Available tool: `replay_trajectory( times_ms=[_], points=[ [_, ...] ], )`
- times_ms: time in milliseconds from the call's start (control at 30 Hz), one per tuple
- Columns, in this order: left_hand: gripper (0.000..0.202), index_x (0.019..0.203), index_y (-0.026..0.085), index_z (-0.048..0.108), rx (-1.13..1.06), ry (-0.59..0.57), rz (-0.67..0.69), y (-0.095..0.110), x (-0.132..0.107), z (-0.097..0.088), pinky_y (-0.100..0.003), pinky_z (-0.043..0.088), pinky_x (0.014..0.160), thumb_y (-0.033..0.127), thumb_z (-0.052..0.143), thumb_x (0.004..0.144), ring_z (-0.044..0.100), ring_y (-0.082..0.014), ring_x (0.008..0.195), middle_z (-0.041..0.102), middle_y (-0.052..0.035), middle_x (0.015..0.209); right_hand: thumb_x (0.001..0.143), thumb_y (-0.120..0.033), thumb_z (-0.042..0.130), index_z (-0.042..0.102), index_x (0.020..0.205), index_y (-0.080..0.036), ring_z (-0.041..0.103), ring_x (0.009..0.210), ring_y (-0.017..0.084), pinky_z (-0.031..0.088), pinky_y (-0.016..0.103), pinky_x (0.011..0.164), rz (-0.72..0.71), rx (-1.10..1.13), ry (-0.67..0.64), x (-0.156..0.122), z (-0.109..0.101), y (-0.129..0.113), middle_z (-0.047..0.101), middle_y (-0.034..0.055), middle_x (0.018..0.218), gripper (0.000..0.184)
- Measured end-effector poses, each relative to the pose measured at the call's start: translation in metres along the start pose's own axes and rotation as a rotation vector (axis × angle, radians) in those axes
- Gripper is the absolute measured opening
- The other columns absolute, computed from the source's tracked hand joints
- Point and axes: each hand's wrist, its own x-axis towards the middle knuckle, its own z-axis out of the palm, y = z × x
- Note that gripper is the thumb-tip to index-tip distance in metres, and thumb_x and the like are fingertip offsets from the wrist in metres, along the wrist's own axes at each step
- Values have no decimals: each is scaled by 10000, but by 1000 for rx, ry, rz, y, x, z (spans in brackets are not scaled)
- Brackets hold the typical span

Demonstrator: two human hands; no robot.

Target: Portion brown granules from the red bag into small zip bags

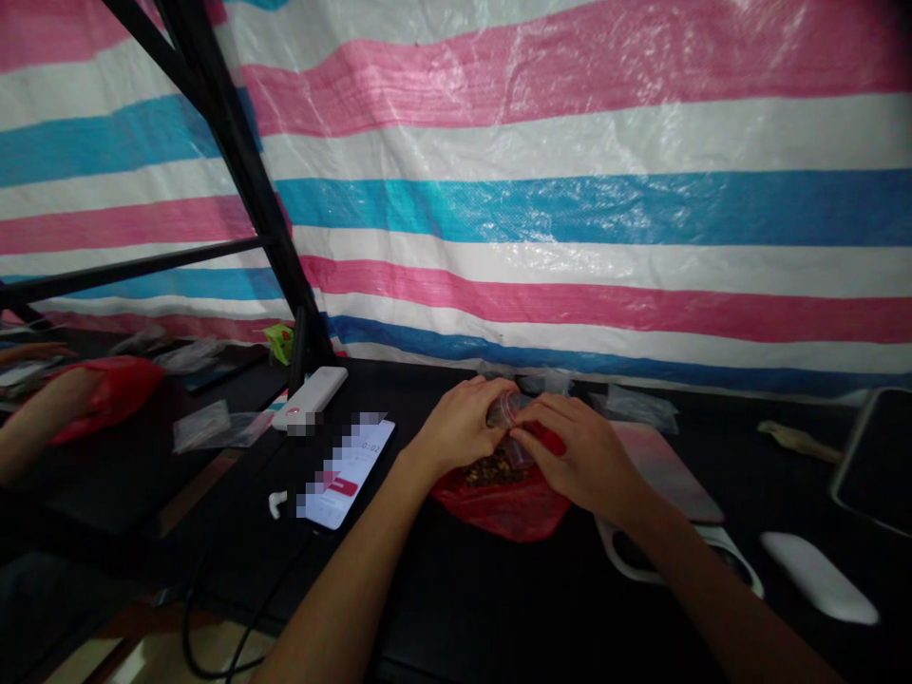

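Observation:
Both my hands meet over a red plastic bag (503,513) lying open on the black table. Inside the bag is a heap of small brownish-gold pieces (491,470), too small to name. My left hand (460,423) pinches one side of a small clear zip bag (507,407). From the other side my right hand (570,442) grips the same zip bag with thumb and fingers near its mouth. The lower part of the zip bag hangs just above the pieces. Whether anything is in it I cannot tell.
Left of my hands lie a lit phone (349,475), a white power bank (312,397) and a white earbud (276,503). To the right are a pinkish device (666,470), a white case (819,577) and a dark-screened device (880,465). Another person's arm (49,418) reaches a red bag (128,389).

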Motion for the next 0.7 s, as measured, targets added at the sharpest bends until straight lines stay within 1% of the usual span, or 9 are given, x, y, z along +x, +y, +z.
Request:
replay_trajectory(
  times_ms=[67,100,167,267,367,433,500,633,700],
  points=[
    [384,1160,221,653,34,-45,-12,-5,-1,-4,-388,482,897,208,711,780,629,-279,993,722,-81,1090,953,-230,635,681,958,-243,660,932,226,430,371,850,-1,-3,-5,0,-1,-1,738,39,1001,48],
    [331,1097,225,673,51,-72,-19,-8,-1,-6,-386,480,874,206,714,769,630,-277,957,729,-71,1032,955,-230,629,686,953,-245,660,925,225,424,372,847,-3,-9,-11,0,-1,-1,741,38,999,59],
    [300,1017,231,693,74,-94,-24,-14,-2,-11,-375,469,855,138,692,732,628,-270,935,728,-59,976,966,-226,605,696,947,-248,657,911,220,412,372,840,-5,-23,-23,0,-3,-1,744,36,985,96],
    [305,936,231,701,89,-80,-9,-17,-3,-14,-359,453,825,69,645,684,617,-265,921,709,-56,910,974,-224,582,695,927,-240,644,895,218,390,372,820,37,-67,-29,1,-4,0,739,35,946,122],
    [279,841,225,691,59,-95,13,-16,-3,-14,-341,440,799,35,595,661,617,-242,863,694,-44,847,927,-287,661,671,876,-243,618,851,227,350,380,792,84,-138,-88,0,-3,0,726,19,860,68],
    [307,831,220,691,11,-119,-2,-14,-4,-13,-319,434,762,15,562,642,624,-220,819,698,-33,838,877,-341,725,652,864,-245,598,804,224,323,376,768,107,-165,-145,-1,0,0,707,1,796,121],
    [340,857,214,699,-49,-137,-44,-13,-5,-11,-298,428,714,9,544,635,630,-201,781,707,-24,840,848,-342,748,638,891,-244,590,783,217,309,369,755,131,-166,-183,-3,3,-1,692,-12,767,153],
    [363,952,199,702,-189,-128,-111,-14,-6,-8,-272,436,694,29,549,671,636,-180,779,720,-22,893,828,-216,701,620,903,-243,595,799,215,314,363,765,149,-149,-205,-4,4,0,687,-11,782,114],
    [314,945,190,674,-284,-103,-129,-14,-5,-7,-260,436,686,42,564,691,614,-166,771,693,-20,884,823,-176,673,620,903,-241,606,829,223,331,369,785,128,-141,-201,-4,2,1,703,4,834,116]
  ],
)
